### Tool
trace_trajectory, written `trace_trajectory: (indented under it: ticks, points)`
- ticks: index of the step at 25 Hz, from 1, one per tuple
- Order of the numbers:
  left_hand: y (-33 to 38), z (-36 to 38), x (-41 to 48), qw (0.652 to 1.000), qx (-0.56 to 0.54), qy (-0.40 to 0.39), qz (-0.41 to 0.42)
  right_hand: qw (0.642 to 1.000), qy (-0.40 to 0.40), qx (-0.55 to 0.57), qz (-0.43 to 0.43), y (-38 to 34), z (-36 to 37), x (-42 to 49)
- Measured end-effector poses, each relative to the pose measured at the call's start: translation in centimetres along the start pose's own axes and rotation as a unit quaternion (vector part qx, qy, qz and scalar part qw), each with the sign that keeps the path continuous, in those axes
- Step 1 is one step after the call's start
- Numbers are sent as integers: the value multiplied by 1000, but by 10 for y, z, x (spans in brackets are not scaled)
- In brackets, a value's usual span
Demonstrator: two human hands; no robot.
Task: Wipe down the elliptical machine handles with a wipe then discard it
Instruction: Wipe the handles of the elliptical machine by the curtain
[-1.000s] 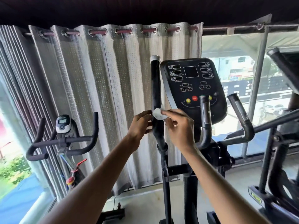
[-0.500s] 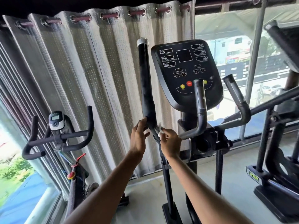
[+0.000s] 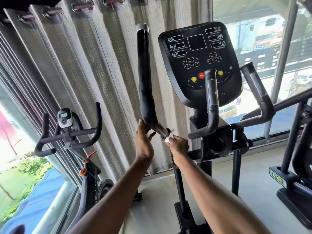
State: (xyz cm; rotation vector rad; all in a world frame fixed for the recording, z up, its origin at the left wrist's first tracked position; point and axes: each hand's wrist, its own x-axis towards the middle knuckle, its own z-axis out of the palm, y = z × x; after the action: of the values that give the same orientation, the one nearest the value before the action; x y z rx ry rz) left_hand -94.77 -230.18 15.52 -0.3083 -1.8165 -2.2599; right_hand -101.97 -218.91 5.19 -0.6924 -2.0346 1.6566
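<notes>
The elliptical's tall black left handle [image 3: 144,78] rises in the middle of the view and bends at its lower end. My right hand [image 3: 179,144] pinches a small crumpled white wipe [image 3: 169,137] against the base of that handle, by its collar. My left hand [image 3: 143,141] touches the handle's lower bend from the left with relaxed fingers. The console [image 3: 200,61] sits to the right, with a short curved inner grip [image 3: 211,102] in front of it and the right handle [image 3: 258,92] beyond.
A spin bike with black handlebars [image 3: 67,134] stands at the left by the window. A grey curtain [image 3: 94,78] hangs behind the machine. Another machine's black base [image 3: 293,188] is at the right on the grey floor.
Both hands have slid down the left handle from its middle to its lower bend and base, with the wipe. The view has tilted downward and closer.
</notes>
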Motion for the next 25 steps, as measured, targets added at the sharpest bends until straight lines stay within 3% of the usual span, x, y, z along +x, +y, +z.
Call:
trace_trajectory:
  ticks: [4,7,11,16,21,25]
  points:
    - [4,1,-3,1000,-1,7,-21,995,2,96,35,-29,-11,-20]
    - [8,2,-5,999,9,14,-41,988,-33,149,14,-41,-18,-35]
    - [13,2,-14,997,48,0,-55,944,-100,313,21,-56,-47,-64]
    - [15,-11,-31,988,112,8,-105,959,-103,263,-30,-62,-83,-102]
    - [12,-15,-55,978,111,-127,-122,964,-96,245,-47,-56,-121,-137]
    - [13,-4,-65,974,95,-166,-126,970,-81,225,-50,-51,-144,-153]
